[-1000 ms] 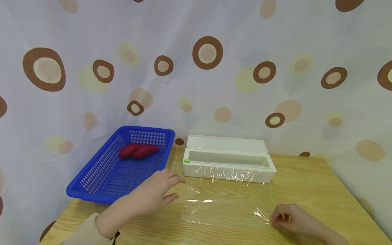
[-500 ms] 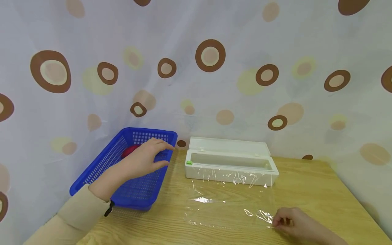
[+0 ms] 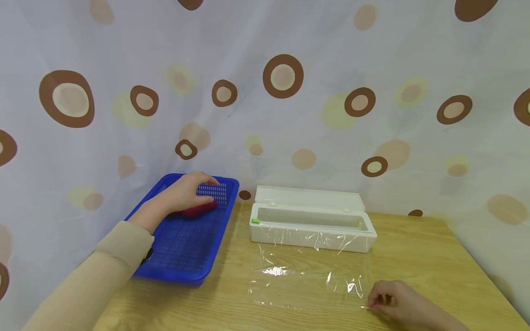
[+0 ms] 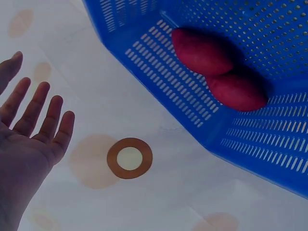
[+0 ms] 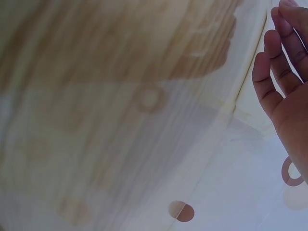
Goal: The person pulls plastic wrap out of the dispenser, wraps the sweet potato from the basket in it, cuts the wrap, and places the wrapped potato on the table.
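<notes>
In the head view my left hand [image 3: 187, 192] is held over the blue plastic basket [image 3: 218, 241], thumb and fingers spread apart and nothing between them. Two dark red sweet potatoes [image 3: 199, 210] lie in the basket, partly hidden by that hand; the left wrist view shows both sweet potatoes [image 4: 202, 52] side by side, apart from the fingers. My right hand [image 3: 397, 301] pinches the near right corner of a sheet of clear cling film [image 3: 306, 287]. The film stretches over the table from a white cling film dispenser [image 3: 312, 238] whose lid stands up.
A green slider [image 3: 255, 221] sits at the dispenser's left end. The wooden table [image 3: 422, 253] meets a patterned curtain [image 3: 314, 128] at the back and right. The basket stands left of the dispenser, with a gap between them.
My left hand has moved from beside the film leftward and away from me, over the basket to the sweet potatoes. My right hand has stayed at the film's corner.
</notes>
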`<state>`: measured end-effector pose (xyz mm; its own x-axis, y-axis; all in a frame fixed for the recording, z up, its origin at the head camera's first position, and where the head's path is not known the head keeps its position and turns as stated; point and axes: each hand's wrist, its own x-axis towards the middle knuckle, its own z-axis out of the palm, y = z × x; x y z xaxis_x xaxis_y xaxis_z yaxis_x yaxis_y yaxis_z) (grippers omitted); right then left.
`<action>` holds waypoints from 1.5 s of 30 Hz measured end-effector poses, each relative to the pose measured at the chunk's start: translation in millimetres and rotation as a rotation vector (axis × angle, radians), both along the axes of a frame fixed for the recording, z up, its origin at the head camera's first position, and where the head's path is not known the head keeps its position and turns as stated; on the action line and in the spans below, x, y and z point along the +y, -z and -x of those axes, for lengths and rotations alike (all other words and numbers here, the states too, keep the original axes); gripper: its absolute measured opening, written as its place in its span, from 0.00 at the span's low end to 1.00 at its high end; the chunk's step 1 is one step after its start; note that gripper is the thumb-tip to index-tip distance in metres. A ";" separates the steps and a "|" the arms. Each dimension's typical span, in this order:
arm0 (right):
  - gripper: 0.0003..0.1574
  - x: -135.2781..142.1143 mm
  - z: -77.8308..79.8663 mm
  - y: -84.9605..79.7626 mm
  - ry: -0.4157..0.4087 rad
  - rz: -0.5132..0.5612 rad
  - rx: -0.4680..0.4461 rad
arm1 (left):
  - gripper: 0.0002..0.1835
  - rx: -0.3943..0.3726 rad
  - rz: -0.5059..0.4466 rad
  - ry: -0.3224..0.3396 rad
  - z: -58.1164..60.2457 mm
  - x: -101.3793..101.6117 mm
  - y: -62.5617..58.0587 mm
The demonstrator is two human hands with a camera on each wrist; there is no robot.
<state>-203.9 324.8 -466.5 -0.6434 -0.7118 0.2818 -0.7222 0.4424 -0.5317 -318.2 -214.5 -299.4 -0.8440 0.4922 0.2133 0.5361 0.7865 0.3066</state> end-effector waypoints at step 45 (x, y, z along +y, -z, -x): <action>0.12 3.3 -1.2 -5.2 0.018 -0.014 -0.086 | 0.38 -0.319 0.117 -0.203 57.1 -25.8 83.6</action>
